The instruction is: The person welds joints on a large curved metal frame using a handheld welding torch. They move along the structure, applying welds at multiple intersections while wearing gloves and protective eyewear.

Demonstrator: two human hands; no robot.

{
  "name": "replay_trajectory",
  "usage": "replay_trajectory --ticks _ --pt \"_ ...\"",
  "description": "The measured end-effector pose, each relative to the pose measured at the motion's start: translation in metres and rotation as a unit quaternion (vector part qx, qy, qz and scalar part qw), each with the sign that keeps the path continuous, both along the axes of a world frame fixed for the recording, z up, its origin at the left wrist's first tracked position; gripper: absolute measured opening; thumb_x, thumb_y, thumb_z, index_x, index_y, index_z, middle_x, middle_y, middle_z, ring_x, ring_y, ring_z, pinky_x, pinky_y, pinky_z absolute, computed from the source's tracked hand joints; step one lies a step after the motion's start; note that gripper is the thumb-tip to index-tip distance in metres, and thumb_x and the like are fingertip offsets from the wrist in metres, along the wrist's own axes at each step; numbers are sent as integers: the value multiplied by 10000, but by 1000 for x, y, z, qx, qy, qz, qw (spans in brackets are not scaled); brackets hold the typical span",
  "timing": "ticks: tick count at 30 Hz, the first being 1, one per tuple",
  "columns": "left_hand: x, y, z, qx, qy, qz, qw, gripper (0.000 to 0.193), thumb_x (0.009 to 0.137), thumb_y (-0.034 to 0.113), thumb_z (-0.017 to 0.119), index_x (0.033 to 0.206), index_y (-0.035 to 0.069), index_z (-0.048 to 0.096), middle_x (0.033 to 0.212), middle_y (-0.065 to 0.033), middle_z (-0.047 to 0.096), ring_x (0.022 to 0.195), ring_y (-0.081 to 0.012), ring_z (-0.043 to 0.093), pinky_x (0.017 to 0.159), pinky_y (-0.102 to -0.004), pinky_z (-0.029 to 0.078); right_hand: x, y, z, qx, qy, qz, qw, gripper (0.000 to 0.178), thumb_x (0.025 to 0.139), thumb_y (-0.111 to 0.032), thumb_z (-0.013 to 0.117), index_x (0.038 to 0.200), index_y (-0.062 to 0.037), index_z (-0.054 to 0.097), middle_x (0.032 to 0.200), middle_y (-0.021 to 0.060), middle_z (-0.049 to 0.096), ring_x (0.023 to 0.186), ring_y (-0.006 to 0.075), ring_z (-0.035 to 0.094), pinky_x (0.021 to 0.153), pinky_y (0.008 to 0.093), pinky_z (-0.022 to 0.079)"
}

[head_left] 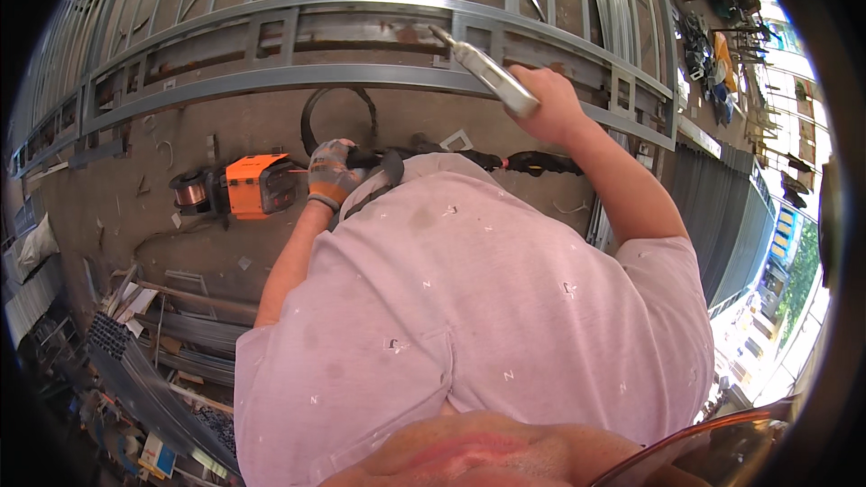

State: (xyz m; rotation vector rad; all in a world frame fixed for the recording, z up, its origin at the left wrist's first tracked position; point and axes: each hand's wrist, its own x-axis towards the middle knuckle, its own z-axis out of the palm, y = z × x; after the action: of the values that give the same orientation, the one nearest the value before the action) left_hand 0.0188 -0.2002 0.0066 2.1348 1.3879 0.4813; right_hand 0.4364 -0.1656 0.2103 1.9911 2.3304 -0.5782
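My right hand [548, 106], bare, is closed round a long pale grey tool [494, 78] with a slot in its body and a narrow dark tip. The tip points up and left over the galvanized steel frame [379, 77]. My left hand [332, 171] wears a grey and orange glove and is curled at the front of my body. It grips a black cable [311, 117] that loops out in front of it; part of the grip is hidden. Left of the glove stands an orange and black wire-feed machine [259, 187] with a spool of copper-coloured wire [190, 192].
The frame's bars span the far side. Dark straps or tools [541, 162] lie across by my waist. Stacked metal profiles [194, 343] fill the lower left, and corrugated dark sheets [713, 216] stand at right. Small scraps are scattered on the floor [126, 207].
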Motion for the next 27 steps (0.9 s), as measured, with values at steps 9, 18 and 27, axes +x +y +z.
replay_trajectory --ticks 9,18,27 --pt "94 -4 19 13 11 -29 999 379 715 107 696 1094 99 701 1057 -155 722 1065 -404 680 962 -484 548 48 35 -39 1 -79 0 997 221 837 -173 726 1024 -57 716 1010 196 789 1004 402 765 871 516 603" --pt "122 -21 7 8 6 -23 1000 366 716 128 711 1081 107 723 1060 -144 729 1064 -397 677 968 -486 540 64 58 -69 18 -75 34 996 206 851 -138 713 1030 -52 658 962 191 781 944 414 768 805 536 598" --pt "133 -28 -1 5 2 -12 1000 341 725 114 702 1065 114 731 1060 -145 740 1061 -394 685 968 -493 543 57 66 -62 -9 -98 40 994 201 884 -120 703 1064 -38 739 1068 206 799 1031 389 786 898 486 623"
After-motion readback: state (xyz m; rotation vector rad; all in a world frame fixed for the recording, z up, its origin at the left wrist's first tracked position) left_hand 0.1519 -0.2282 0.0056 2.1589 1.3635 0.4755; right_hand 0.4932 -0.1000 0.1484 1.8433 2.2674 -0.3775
